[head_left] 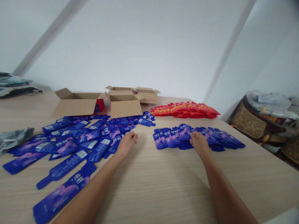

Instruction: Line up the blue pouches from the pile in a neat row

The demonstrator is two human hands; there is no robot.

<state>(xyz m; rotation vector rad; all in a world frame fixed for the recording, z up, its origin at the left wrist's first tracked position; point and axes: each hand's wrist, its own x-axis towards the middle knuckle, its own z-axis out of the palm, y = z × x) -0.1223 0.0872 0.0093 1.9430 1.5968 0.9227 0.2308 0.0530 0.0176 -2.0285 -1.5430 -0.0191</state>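
My right hand (200,141) has its fingers closed on the edge of a blue printed packet (185,132), which lies at the top of an overlapping row of similar blue packets (216,137). My left hand (128,142) hovers just right of a loose spread of flat blue packets (67,146), its fingers curled together with nothing showing in them. Some packets in the spread lie face up with pink and purple print, others show a white barcode label. Part of the near-left packet (60,196) is covered by my left forearm.
Open cardboard boxes (126,107) stand behind the spread, with a red box (100,105) beside one. A fanned row of red packets (187,110) lies at the back right. Grey cloth (16,138) rests at the left edge. A patterned chair (249,119) holding plastic bags stands beyond the table's right edge.
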